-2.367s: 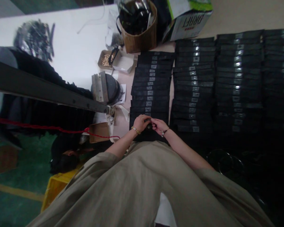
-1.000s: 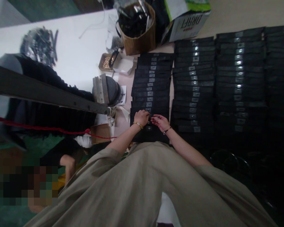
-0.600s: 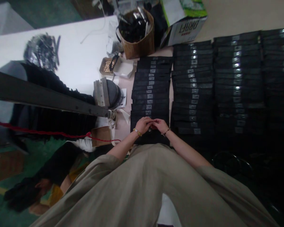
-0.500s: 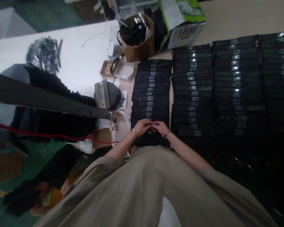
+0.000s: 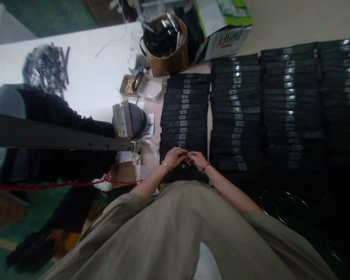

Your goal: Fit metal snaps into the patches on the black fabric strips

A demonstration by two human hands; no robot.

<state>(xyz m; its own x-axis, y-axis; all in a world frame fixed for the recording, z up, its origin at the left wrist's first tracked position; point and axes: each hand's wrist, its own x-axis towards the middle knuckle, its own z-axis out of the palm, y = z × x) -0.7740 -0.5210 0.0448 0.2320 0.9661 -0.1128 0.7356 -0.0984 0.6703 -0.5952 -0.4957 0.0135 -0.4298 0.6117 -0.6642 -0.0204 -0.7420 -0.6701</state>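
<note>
L hand [image 5: 173,156] & R hand [image 5: 196,159] together, fingertips meeting at black strip [image 5: 183,175] w/ metal eyelet [image 5: 183,166]; can't tell if grip's clamped on anything.

We read DRAFT, upside down in dark capitals, on the white side of a carton [image 5: 223,41] at the far edge of the bench [image 5: 291,23]; the small metal tags on the black strips [image 5: 182,137] are too small for us to read.

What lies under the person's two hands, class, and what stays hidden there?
The left hand and right hand rest on overlapping flat black pieces with silver plates; a round metal eyelet shows just below the fingers. Whatever the palms cover cannot be seen.
</note>
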